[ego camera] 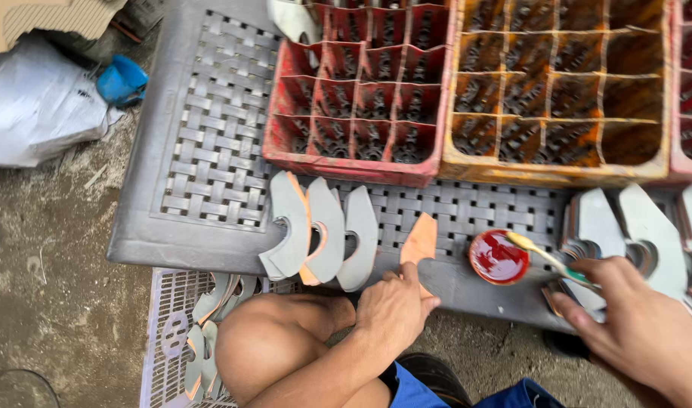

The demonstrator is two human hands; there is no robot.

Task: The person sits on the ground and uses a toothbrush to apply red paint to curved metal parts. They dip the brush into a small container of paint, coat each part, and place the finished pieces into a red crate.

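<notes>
left hand (393, 308) pinching orange piece (419, 240) upright, right hand (642, 325) holding brush (546, 257)

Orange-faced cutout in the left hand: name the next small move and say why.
Probably draw the brush out of the red pot and bring it to the orange-faced cutout. The left hand holds that piece upright on the grey table, apart from the grey pieces leaning beside it, while the right hand grips the brush handle, its tip resting over the pot.
</notes>
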